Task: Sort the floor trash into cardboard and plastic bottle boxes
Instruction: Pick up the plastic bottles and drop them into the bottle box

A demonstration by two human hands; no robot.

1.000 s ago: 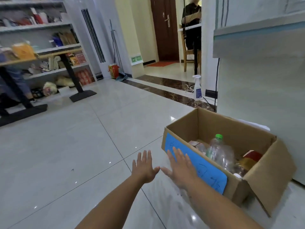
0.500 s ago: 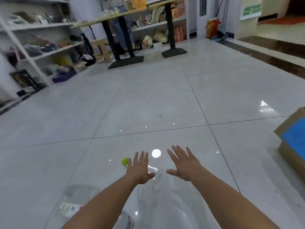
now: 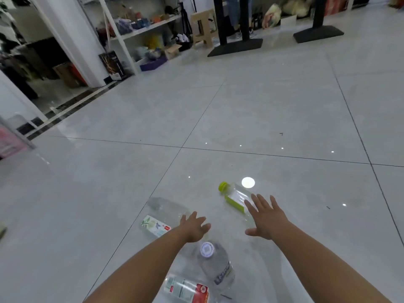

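Nearest the camera, a clear bottle with a red label [image 3: 185, 288] lies on its side at the bottom edge. Just past it is a white-capped bottle [image 3: 215, 264], cap pointing away from the person, sitting between the two forearms. Above that, the left hand [image 3: 193, 228] and the right hand [image 3: 265, 219] both reach forward, palms down and fingers spread, with nothing in either one. The left hand hovers right by a crumpled bottle with a floral label [image 3: 156, 225], though whether it's actually touching is hard to tell. The one that probably matters is the green-capped bottle [image 3: 235, 196]. It lies just ahead of the right hand, its long axis running diagonally from the cap at far left to the base at near right, so the base end points straight at those fingertips. The right hand is clearly nearer, so it looks like the natural one to close around the body. Neither sorting box is in view, so any bottle will have to be carried out of this view. Beyond is bare tiled floor [image 3: 262, 110], then a black table base [image 3: 237, 45], a small stool [image 3: 203, 25] and cluttered shelves [image 3: 140, 31].
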